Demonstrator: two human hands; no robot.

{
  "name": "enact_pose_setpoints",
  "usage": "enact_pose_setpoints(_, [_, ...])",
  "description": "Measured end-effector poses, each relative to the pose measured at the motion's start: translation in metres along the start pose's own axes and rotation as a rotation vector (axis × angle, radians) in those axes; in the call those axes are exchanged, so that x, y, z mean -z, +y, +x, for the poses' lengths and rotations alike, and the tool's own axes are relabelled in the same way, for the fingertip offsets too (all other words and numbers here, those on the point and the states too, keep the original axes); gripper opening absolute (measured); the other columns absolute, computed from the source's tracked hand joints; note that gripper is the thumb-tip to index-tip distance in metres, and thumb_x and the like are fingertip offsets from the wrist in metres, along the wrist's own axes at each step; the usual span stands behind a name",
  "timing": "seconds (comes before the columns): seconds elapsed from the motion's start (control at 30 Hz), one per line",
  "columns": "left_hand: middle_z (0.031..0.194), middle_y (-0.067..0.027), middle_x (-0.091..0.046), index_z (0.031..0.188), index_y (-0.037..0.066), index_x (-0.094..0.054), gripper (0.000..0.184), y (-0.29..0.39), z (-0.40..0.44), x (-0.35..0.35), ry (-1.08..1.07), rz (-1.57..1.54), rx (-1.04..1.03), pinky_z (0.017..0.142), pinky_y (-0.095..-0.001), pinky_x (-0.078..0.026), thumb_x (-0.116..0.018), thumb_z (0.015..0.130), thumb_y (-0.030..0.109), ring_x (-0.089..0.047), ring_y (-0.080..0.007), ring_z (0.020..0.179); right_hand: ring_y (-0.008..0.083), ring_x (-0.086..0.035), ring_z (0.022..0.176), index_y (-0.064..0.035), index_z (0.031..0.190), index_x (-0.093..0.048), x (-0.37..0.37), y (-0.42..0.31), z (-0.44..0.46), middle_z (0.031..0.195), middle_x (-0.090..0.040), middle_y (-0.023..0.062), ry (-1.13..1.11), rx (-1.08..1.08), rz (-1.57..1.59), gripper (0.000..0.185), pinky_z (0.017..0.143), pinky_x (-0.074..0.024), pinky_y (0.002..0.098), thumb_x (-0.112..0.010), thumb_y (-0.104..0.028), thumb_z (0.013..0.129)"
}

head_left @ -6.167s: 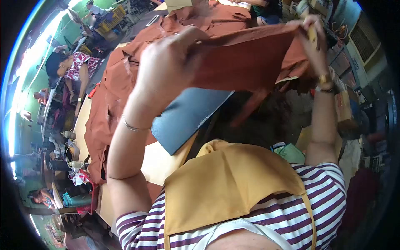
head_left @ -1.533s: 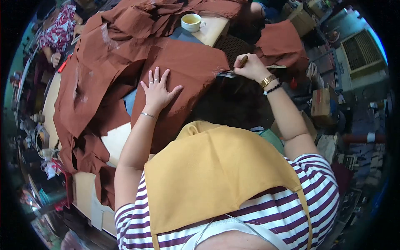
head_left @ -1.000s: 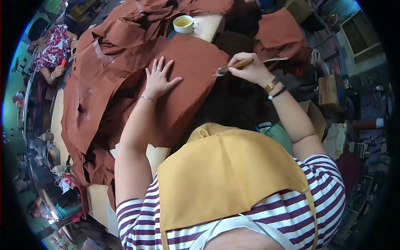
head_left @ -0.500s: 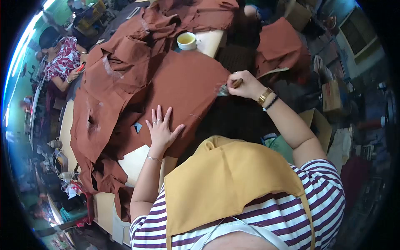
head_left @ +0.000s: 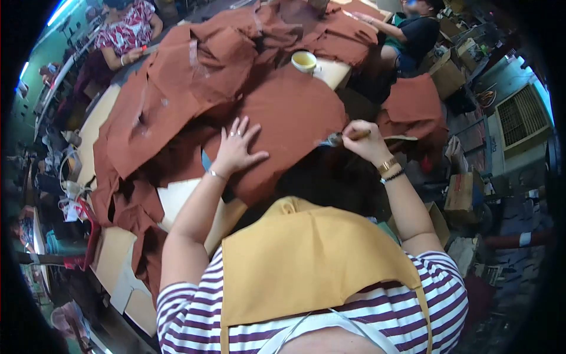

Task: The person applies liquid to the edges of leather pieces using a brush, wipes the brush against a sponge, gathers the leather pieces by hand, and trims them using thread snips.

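Note:
My left hand (head_left: 239,146) lies flat with spread fingers on a reddish-brown fabric piece (head_left: 289,106). A ring shows on one finger. My right hand (head_left: 364,141) is closed round the wooden handle of a brush (head_left: 335,139). The brush's bristle end is at the right edge of that fabric piece, and its tip is hard to make out. Beyond the fabric stands a white cup (head_left: 303,69) with yellowish contents.
Crumpled reddish-brown fabric (head_left: 194,65) covers much of the table (head_left: 97,133). More fabric (head_left: 413,106) hangs at the right. One person (head_left: 127,29) holds something with orange on it at upper left; another person (head_left: 413,32) sits at upper right. Cardboard boxes (head_left: 464,192) stand at right.
The whole view has shifted, and the person at upper right now shows more. My left hand stays flat on the fabric. My right hand still holds the brush at the edge, its metal part now plainer.

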State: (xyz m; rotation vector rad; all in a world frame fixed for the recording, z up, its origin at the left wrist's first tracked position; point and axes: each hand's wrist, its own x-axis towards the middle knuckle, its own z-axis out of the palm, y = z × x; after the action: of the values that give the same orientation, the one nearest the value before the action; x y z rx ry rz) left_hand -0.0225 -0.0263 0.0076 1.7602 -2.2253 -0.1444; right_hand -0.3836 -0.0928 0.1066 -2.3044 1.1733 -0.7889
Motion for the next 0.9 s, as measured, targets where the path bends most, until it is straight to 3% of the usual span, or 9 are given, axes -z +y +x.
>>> enact_pose_setpoints(0.17, [0.146,-0.0166,-0.037,0.129,0.014,-0.052,0.077,0.006,-0.003,0.009,0.045,-0.005,0.030,0.109,-0.0595,-0.024,-0.067,0.073,0.064,-0.029,-0.0358,0.138,0.0220,-0.066,0.068,-0.0024,0.077,-0.065,-0.027,-0.004,-0.006,0.074,-0.065,0.0124,0.024,0.095,0.105,0.010,0.064,-0.0509,0.0310,-0.070,-0.009,0.071])
enact_pose_setpoints(0.2, [0.143,-0.0162,-0.040,0.128,0.014,-0.052,0.076,0.005,-0.004,0.009,0.041,-0.071,0.037,0.109,-0.0569,-0.025,-0.068,0.073,0.063,-0.032,-0.0347,0.137,0.0234,-0.066,0.070,-0.0027,0.078,-0.065,-0.014,0.005,-0.009,0.075,-0.066,0.0131,-0.089,-0.077,0.014,0.012,0.064,-0.0513,0.0322,-0.071,-0.010,0.071])
enact_pose_setpoints(0.3, [0.148,-0.0152,-0.035,0.136,0.015,-0.048,0.081,0.009,-0.007,0.004,-0.001,-0.060,0.108,0.112,-0.0566,-0.021,-0.064,0.075,0.067,-0.028,-0.0332,0.140,0.0228,-0.067,0.072,-0.0028,0.079,-0.066,0.003,0.006,-0.017,0.078,-0.067,0.0128,-0.058,-0.089,-0.150,0.010,0.067,-0.0521,0.0319,-0.070,-0.009,0.072])
enact_pose_setpoints(0.4, [0.152,-0.0142,-0.030,0.142,0.017,-0.042,0.087,0.017,-0.014,0.002,-0.005,0.027,0.134,0.113,-0.0574,-0.017,-0.060,0.075,0.070,-0.023,-0.0322,0.143,0.0237,-0.066,0.074,-0.0026,0.079,-0.065,-0.023,-0.027,-0.008,0.079,-0.066,0.0124,0.082,0.112,0.056,0.009,0.068,-0.0517,0.0318,-0.069,-0.007,0.073])
enact_pose_setpoints(0.47, [0.155,-0.0135,-0.026,0.146,0.018,-0.038,0.091,0.015,-0.016,-0.002,-0.003,0.055,0.121,0.113,-0.0583,-0.015,-0.058,0.076,0.072,-0.020,-0.0317,0.144,0.0242,-0.067,0.077,-0.0021,0.077,-0.065,-0.038,-0.031,-0.007,0.080,-0.067,0.0122,-0.055,0.067,0.105,0.008,0.071,-0.0519,0.0314,-0.069,-0.007,0.073])
enact_pose_setpoints(0.53, [0.155,-0.0145,-0.025,0.146,0.017,-0.037,0.094,0.012,-0.016,-0.002,-0.025,0.043,0.109,0.114,-0.0579,-0.014,-0.056,0.075,0.075,-0.019,-0.0316,0.145,0.0242,-0.067,0.076,-0.0019,0.077,-0.065,-0.029,-0.023,-0.012,0.078,-0.067,0.0119,0.001,0.111,0.041,0.008,0.072,-0.0524,0.0306,-0.069,-0.006,0.072])
enact_pose_setpoints(0.6, [0.155,-0.0148,-0.025,0.146,0.017,-0.037,0.095,0.010,-0.014,-0.001,-0.027,0.031,0.112,0.114,-0.0580,-0.014,-0.055,0.074,0.076,-0.018,-0.0314,0.145,0.0244,-0.067,0.075,-0.0019,0.078,-0.066,-0.011,-0.018,-0.015,0.077,-0.067,0.0116,-0.117,-0.117,-0.072,0.008,0.071,-0.0525,0.0304,-0.069,-0.005,0.072])
enact_pose_setpoints(0.77, [0.155,-0.0155,-0.025,0.146,0.018,-0.037,0.096,0.009,-0.011,0.000,-0.036,0.022,0.112,0.113,-0.0597,-0.015,-0.056,0.073,0.076,-0.018,-0.0326,0.145,0.0233,-0.066,0.074,-0.0019,0.078,-0.065,-0.049,-0.051,-0.008,0.075,-0.066,0.0117,0.045,0.119,0.120,0.009,0.069,-0.0510,0.0310,-0.070,-0.007,0.073])
enact_pose_setpoints(0.9, [0.155,-0.0184,-0.024,0.146,0.018,-0.038,0.095,0.018,-0.013,0.007,-0.054,0.069,0.202,0.112,-0.0619,-0.014,-0.056,0.073,0.076,-0.018,-0.0353,0.144,0.0229,-0.065,0.069,-0.0025,0.077,-0.064,-0.035,-0.034,-0.012,0.074,-0.065,0.0116,-0.059,0.034,-0.014,0.010,0.065,-0.0505,0.0308,-0.069,-0.009,0.071])
